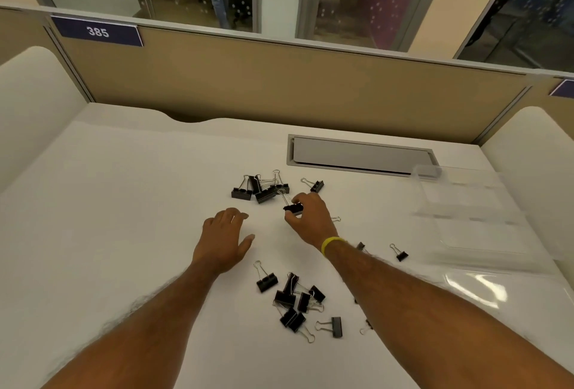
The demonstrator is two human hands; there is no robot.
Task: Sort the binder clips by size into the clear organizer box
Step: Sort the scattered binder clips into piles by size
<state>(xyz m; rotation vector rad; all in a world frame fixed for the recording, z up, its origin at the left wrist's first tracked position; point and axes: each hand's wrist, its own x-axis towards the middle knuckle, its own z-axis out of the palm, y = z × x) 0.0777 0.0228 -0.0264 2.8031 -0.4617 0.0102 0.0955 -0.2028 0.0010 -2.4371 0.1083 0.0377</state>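
Black binder clips with wire handles lie scattered on the white desk (124, 202). A far cluster (259, 188) of large clips sits ahead of my hands. A near cluster (295, 301) lies between my forearms. Single small clips lie at the far right of the pile (315, 185) and beside my right forearm (400, 253). My right hand (310, 217) pinches one black clip (293, 208) between thumb and fingers, just right of the far cluster. Fingers relaxed, my left hand (225, 233) hovers or rests flat on the desk. The clear organizer box (466, 211) stands at the right, lid open.
A grey cable-port flap (360, 154) is set into the desk behind the clips. A tan partition (279, 87) closes the back of the desk, with white curved side panels at left and right. A person stands behind the glass beyond.
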